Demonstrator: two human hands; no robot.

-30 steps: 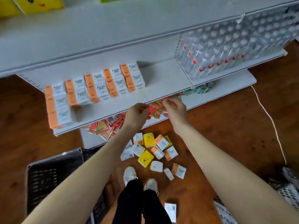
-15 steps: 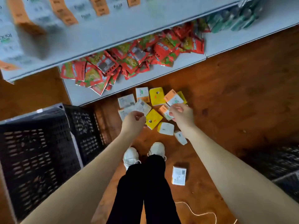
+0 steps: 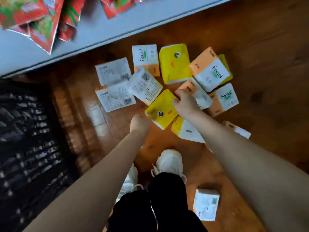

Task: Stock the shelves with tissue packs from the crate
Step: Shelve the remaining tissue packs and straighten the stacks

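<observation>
While your right hand (image 3: 185, 104) closes on the far edge of the yellow tissue pack (image 3: 161, 109) and your curled left hand (image 3: 139, 123) seems to touch its near corner, squeeze both sides evenly before lifting.

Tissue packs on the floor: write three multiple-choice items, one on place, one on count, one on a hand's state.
1. Where does the black crate sit?
A. left of the packs
B. on the shelf
C. right of the packs

2. How many yellow packs show a cartoon face?
A. one
B. two
C. four

3. What is the right hand doing?
A. hanging free
B. touching a yellow pack
C. holding a snack bag

Answers: 1 A, it fills the left edge; 2 B, the touched one and another yellow pack; 3 B, its fingers rest on the pack's edge.
</observation>
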